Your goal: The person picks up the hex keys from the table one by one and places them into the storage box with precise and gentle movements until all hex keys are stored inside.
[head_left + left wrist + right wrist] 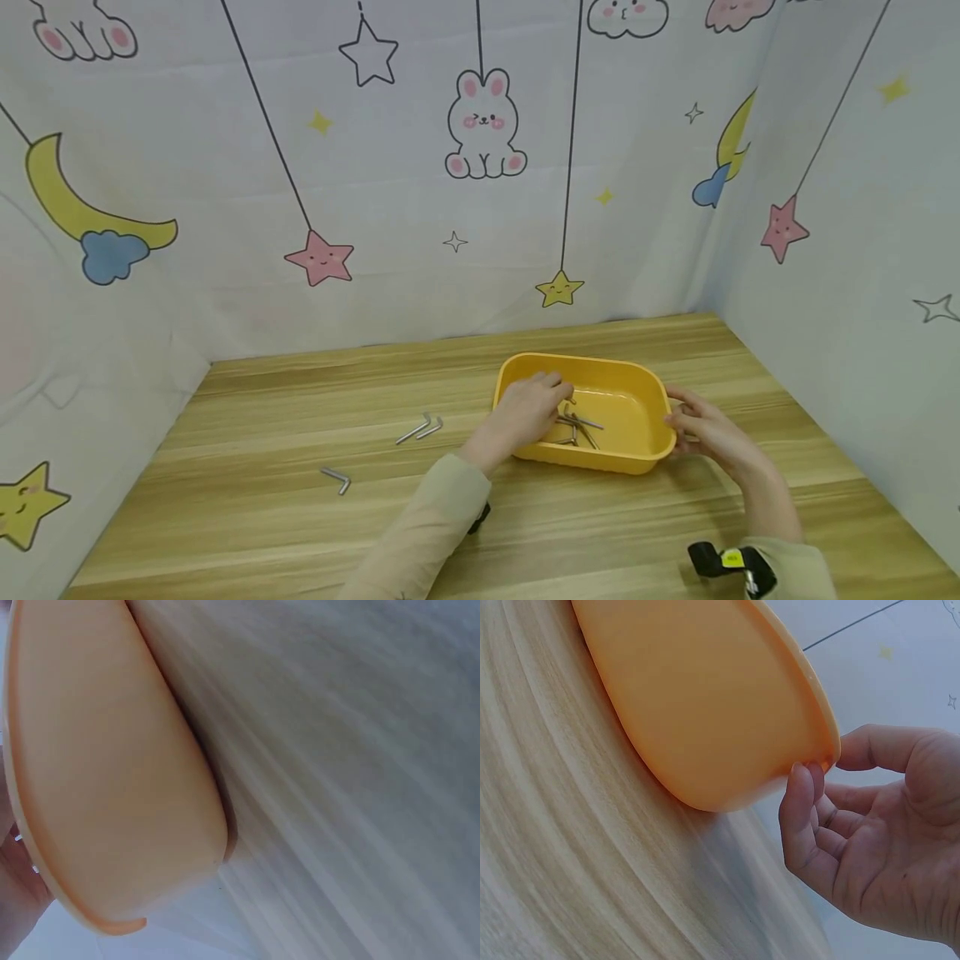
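L-shaped metal rods (588, 424) lie in a crossed cluster on the floor of the yellow bin (600, 458), close beside the fingertips of the left hand (525, 407) and spreading to the right of them. We see these fingers bent and reaching down into the bin over its rim, but their tips are partly hidden, so we cannot tell whether they pinch a rod; a small brassy piece (572, 400) shows just beside them. To the left of the same fingers, outside the bin, we find two more rods (412, 432) side by side on the desk (240, 508), and past those a single rod (335, 476), the farthest from the fingers. At the opposite end of the bin, we see the right hand (708, 433) holding the rim, its fingers curled with a narrow gap between them. From the right wrist we see those fingertips meeting the end of the rim, with the bin stretching away from them. From the left wrist we see mostly the bin's outer wall, with part of a hand past the rim.
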`<action>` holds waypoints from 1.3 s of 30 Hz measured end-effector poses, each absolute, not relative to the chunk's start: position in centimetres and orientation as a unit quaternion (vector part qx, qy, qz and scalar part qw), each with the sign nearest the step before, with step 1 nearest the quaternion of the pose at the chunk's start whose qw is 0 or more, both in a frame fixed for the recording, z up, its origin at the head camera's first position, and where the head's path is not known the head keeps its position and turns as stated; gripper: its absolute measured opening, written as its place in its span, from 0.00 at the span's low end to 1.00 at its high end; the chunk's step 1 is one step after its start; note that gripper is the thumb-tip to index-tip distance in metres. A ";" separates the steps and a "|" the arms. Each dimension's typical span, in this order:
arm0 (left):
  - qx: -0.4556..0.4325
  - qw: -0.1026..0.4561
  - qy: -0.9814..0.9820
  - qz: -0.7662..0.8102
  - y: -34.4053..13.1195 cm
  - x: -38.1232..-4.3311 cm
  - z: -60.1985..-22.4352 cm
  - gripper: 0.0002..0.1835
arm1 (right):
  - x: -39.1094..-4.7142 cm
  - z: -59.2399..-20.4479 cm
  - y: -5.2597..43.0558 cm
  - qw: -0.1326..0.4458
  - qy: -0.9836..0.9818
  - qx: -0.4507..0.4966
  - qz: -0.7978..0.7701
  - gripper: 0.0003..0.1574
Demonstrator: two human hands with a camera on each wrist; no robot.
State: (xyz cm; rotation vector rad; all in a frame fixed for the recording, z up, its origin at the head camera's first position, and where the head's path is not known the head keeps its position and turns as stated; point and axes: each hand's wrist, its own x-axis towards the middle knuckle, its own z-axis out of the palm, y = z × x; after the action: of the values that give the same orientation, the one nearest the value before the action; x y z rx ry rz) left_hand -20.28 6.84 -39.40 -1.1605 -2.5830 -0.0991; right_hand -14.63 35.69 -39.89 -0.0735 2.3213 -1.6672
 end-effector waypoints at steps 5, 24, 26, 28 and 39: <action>-0.410 0.168 -0.896 -0.031 6.7 -19.9 -39.1 0.10 | -14.6 -39.9 35.7 0.141 0.804 -0.027 -0.577 0.43; -0.384 0.260 -0.883 -0.075 5.7 -18.1 -38.7 0.06 | -14.7 -39.8 35.6 0.144 0.802 -0.028 -0.579 0.43; -0.379 0.271 -0.881 -0.079 5.6 -17.9 -38.6 0.06 | -14.7 -39.7 35.6 0.144 0.802 -0.027 -0.579 0.43; -0.377 0.282 -0.878 -0.083 5.5 -17.6 -38.5 0.06 | -14.7 -39.7 35.6 0.143 0.802 -0.027 -0.579 0.43; -0.358 0.280 -0.885 -0.103 4.4 -16.3 -38.4 0.05 | -14.6 -39.9 35.7 0.146 0.801 -0.027 -0.580 0.43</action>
State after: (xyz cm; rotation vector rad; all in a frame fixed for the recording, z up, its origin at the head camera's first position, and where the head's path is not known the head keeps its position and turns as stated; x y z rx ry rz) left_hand -16.35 4.38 -38.42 -0.9603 -2.3711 -0.2764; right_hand -14.65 35.72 -39.89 -0.0779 2.3073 -1.6688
